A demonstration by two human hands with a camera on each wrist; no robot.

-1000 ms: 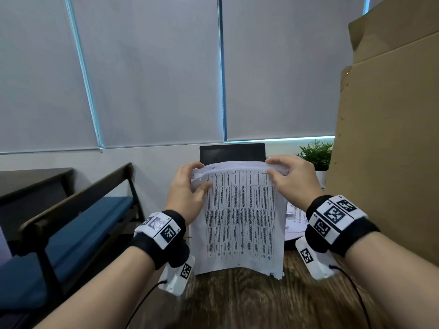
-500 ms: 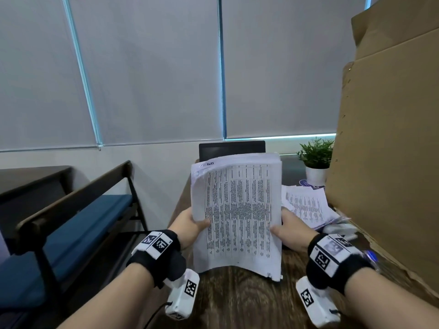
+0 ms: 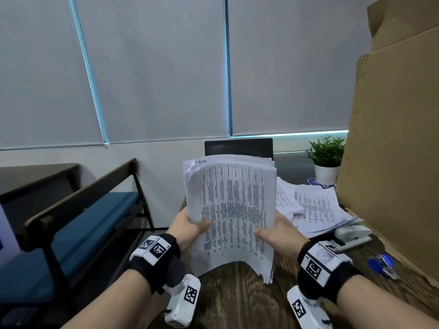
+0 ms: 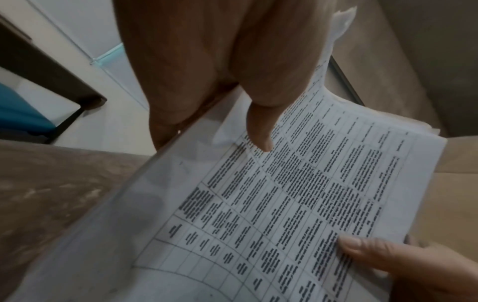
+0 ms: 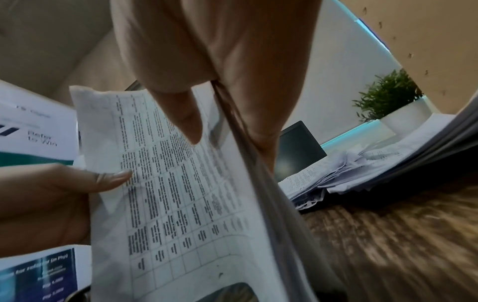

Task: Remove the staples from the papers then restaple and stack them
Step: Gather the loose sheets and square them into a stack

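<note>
I hold a thick stack of printed papers [image 3: 231, 210] upright on the dark wooden desk [image 3: 237, 300], its bottom edge curled on the wood. My left hand [image 3: 190, 227] grips the stack's left side, thumb on the front page [image 4: 297, 194]. My right hand [image 3: 276, 233] grips the right side, thumb also on the front [image 5: 165, 183]. A white stapler [image 3: 352, 235] lies to the right of my right wrist. A blue-handled staple remover [image 3: 381, 264] lies further right near the cardboard.
A loose pile of printed papers [image 3: 313, 207] spreads on the desk behind my right hand. A tall cardboard sheet [image 3: 394, 138] stands along the right. A potted plant [image 3: 326, 160] and a dark screen [image 3: 238, 147] stand at the back. A blue-cushioned bench [image 3: 78, 224] is on the left.
Both hands slid down from the stack's top edge to its middle sides. The stack still stands on the desk, and its top has fanned apart slightly.
</note>
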